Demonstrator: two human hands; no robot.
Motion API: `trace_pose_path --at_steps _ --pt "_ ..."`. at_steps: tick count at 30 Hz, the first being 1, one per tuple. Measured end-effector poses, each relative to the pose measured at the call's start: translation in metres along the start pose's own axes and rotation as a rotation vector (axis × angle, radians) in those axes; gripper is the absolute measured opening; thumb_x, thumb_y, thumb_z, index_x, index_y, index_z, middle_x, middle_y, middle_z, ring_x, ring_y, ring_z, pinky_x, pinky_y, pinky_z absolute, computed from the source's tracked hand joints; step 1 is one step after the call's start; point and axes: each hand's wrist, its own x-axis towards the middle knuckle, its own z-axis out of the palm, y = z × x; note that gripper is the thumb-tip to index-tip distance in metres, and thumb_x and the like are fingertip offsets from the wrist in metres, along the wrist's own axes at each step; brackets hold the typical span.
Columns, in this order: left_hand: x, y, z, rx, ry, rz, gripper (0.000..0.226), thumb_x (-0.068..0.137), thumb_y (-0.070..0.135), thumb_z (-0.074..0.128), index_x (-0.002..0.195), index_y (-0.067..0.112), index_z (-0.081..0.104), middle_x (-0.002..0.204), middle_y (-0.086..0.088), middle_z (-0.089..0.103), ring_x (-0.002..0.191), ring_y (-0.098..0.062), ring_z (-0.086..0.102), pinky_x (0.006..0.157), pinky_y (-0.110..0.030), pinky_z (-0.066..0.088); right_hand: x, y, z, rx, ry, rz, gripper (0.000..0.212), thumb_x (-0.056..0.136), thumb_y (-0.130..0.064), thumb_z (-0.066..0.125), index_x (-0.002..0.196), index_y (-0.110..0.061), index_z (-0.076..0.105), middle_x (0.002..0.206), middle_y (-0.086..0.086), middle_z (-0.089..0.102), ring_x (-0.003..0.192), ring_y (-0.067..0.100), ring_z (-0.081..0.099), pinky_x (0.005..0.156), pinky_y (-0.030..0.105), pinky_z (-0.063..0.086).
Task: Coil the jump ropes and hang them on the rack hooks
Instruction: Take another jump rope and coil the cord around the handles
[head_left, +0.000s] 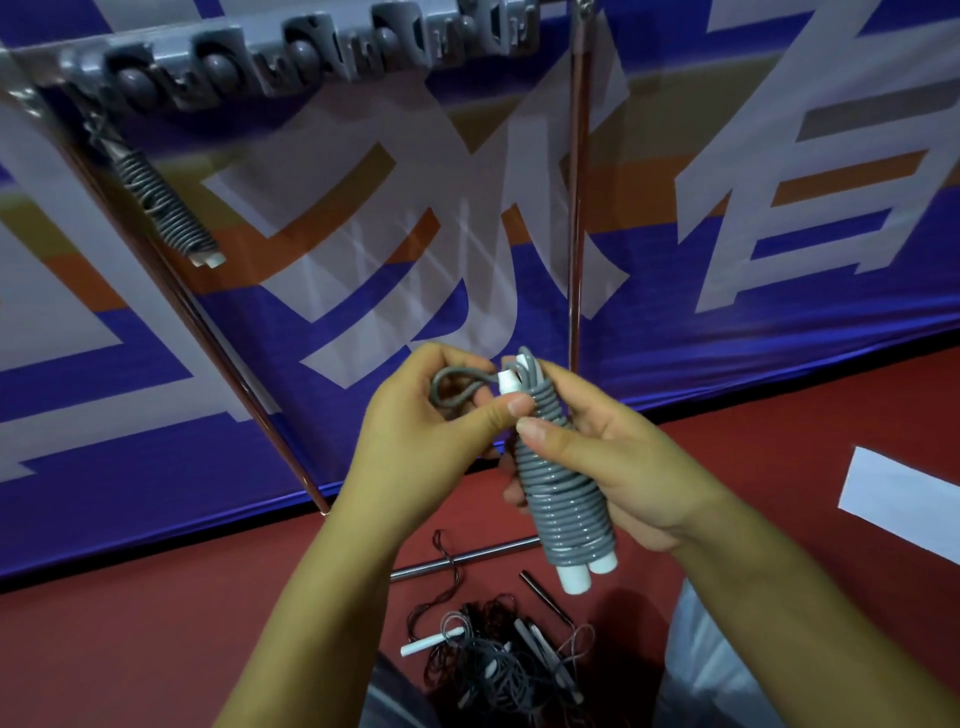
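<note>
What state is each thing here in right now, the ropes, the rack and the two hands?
Grey jump rope: wound tightly round its white handles, held upright in both hands.
End loop: sticking out at the top, not yet hung.
Left hand: pinches the loop.
Right hand: grips the coil.
Hung jump rope: coiled, hanging from the rack.
Hook rack: other hooks look bare.
Rope pile: tangled, loose on the floor.

Under the rack (311, 57), one coiled rope (166, 202) hangs at its left end; the hooks to its right stand bare, with open air below them. Two poles (576, 208) flank that gap. Loose ropes (498, 660) clutter the floor (182, 597) beneath.
</note>
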Motion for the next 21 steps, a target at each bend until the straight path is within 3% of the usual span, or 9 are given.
trace_pose_path --at_steps 5,9,12,16,19,21 --pt "-0.005 0.000 0.003 -0.133 -0.050 0.094 0.008 0.081 0.017 0.066 0.088 0.014 0.068 0.077 -0.010 0.066 0.059 -0.013 0.062 0.061 -0.019 0.051 -0.004 -0.007 -0.002 0.128 0.021 0.016 0.031 0.080 -0.024 0.060 0.109 -0.035 0.066 0.077 0.013 0.066 0.064 0.025 0.068 0.061 0.035 0.057" --pt "-0.008 -0.003 0.003 0.002 0.024 0.261 0.008 0.084 0.019 0.065 0.089 0.025 0.068 0.072 0.004 0.065 0.055 -0.007 0.060 0.057 -0.017 0.049 -0.005 -0.007 0.002 0.116 0.074 -0.034 0.033 0.078 -0.022 0.061 0.110 -0.026 0.064 0.076 0.011 0.068 0.065 0.024 0.068 0.061 0.030 0.056" --pt "-0.010 -0.003 -0.003 0.114 0.010 0.350 0.008 0.083 0.026 0.061 0.088 0.025 0.068 0.076 0.005 0.065 0.059 -0.009 0.060 0.056 -0.020 0.048 -0.004 -0.004 0.003 0.094 0.072 -0.037 0.037 0.077 -0.018 0.062 0.114 -0.019 0.061 0.077 0.010 0.065 0.066 0.022 0.067 0.060 0.029 0.055" --pt "-0.008 0.001 -0.016 0.207 -0.178 0.323 0.018 0.082 0.035 0.061 0.094 0.023 0.067 0.082 0.003 0.064 0.070 -0.015 0.062 0.063 -0.033 0.053 -0.002 -0.003 0.002 0.033 0.027 -0.011 0.032 0.078 -0.017 0.063 0.110 -0.020 0.064 0.080 0.009 0.063 0.069 0.019 0.064 0.067 0.034 0.057" --pt "-0.005 0.005 -0.025 0.147 -0.359 0.286 0.032 0.085 0.042 0.058 0.103 0.017 0.065 0.085 0.004 0.064 0.074 -0.016 0.063 0.069 -0.031 0.054 -0.003 -0.004 0.001 -0.010 0.060 -0.012 0.034 0.077 -0.017 0.063 0.111 -0.018 0.064 0.079 0.009 0.063 0.070 0.017 0.064 0.067 0.034 0.057" --pt "-0.002 0.004 -0.027 0.081 -0.373 0.282 0.035 0.089 0.044 0.055 0.102 0.013 0.066 0.083 0.008 0.065 0.070 -0.014 0.063 0.066 -0.030 0.055 -0.003 -0.004 0.003 -0.056 0.068 -0.013 0.034 0.077 -0.019 0.065 0.111 -0.021 0.064 0.086 0.011 0.061 0.070 0.018 0.063 0.069 0.039 0.058"
